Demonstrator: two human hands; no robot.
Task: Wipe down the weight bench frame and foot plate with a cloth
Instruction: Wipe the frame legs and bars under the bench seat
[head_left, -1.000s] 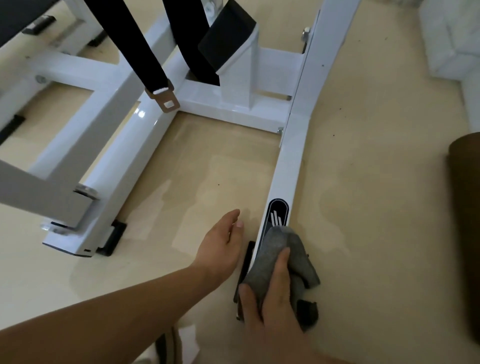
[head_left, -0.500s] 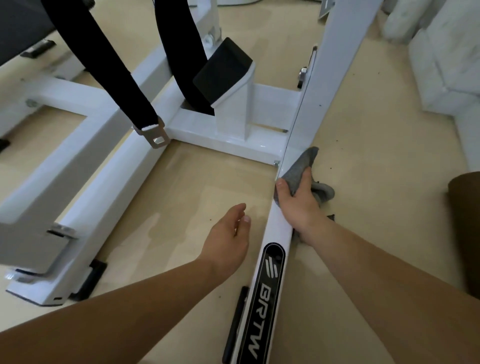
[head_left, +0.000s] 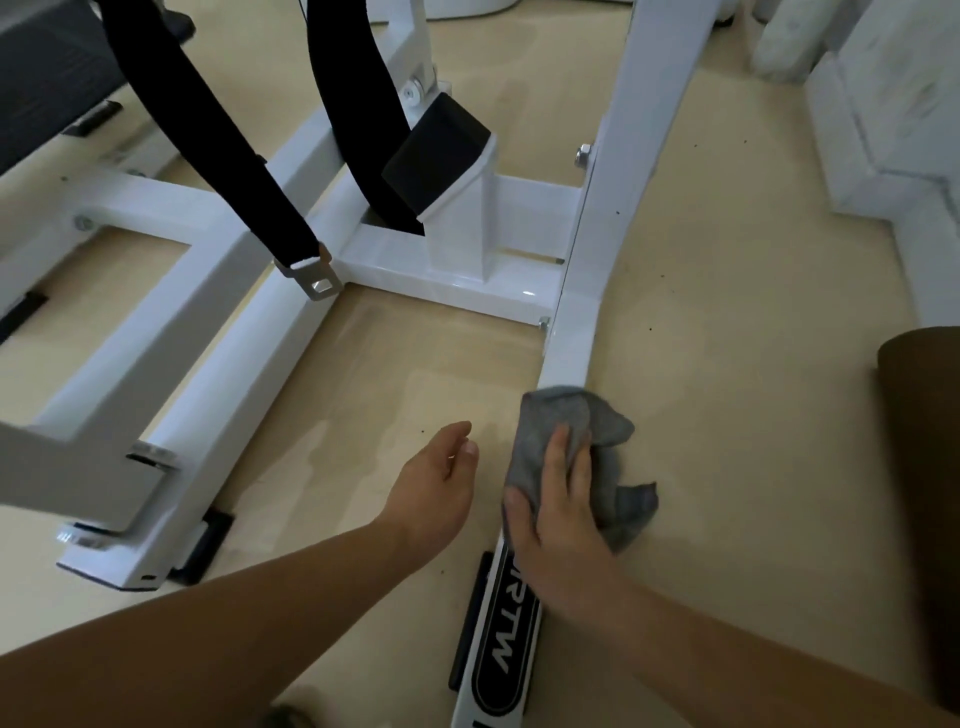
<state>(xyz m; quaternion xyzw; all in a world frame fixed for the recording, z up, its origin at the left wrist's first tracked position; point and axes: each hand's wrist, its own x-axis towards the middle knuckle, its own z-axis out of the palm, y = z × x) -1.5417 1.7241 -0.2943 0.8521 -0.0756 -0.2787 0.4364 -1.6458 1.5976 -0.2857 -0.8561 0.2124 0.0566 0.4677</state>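
**Q:** Item one, the cloth (head_left: 597, 431); location?
**A:** Grey, bunched; laid over the white frame rail (head_left: 587, 291) that runs along the floor (head_left: 727, 364), just ahead of the black oval label (head_left: 506, 649); a loose tail spills off the rail's right side onto the floor.

**Q:** Item two, your hands?
**A:** Your right hand (head_left: 561, 499) lies on the cloth, fingers curved over it, thumb down the rail's left face, clasping fabric against metal; your left hand (head_left: 441, 467) is slack, fingers loosely bent, grasping nothing, just left of the rail; whether it touches the floor I cannot tell.

**Q:** Item three, the step in hand?
**A:** By judgement, wiping the top and sides of that rail; the foot plate (head_left: 436, 156), black and tilted on its white post further off, is well apart from the cloth.

**Q:** Item four, how to do it well?
**A:** Tuck the loose tail under your palm so it does not drag over floor specks; press evenly; take long strokes along the rail rather than dabs; cover both side faces; work round the bolt (head_left: 544, 323) at the cross-member joint; turn to a clean fold before the foot plate.
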